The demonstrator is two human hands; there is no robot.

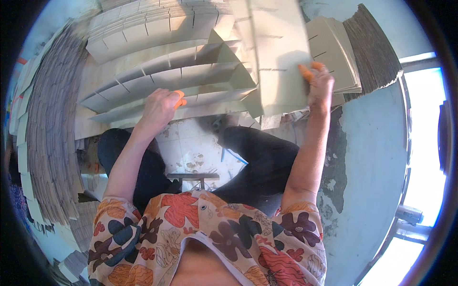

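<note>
Several long slotted cardboard strips [164,78] stand on edge side by side in front of me, with a shorter cross strip [232,71] running across their right ends. My left hand [161,105], with orange finger covers on its fingertips, is closed on the top edge of the nearest strip. To the right, my right hand [318,83], also with orange finger covers, pinches the right edge of a wide slotted cardboard sheet [281,52]. That sheet is slightly blurred and lies beside the cross strip.
Stacked slotted strips [157,28] lie at the back, and another stack [329,52] is at the right beside a grey-edged pile [372,47]. A tall cardboard pile [52,124] rises on the left. A pale blue wall [372,138] bounds the right; tiled floor [186,143] shows between my legs.
</note>
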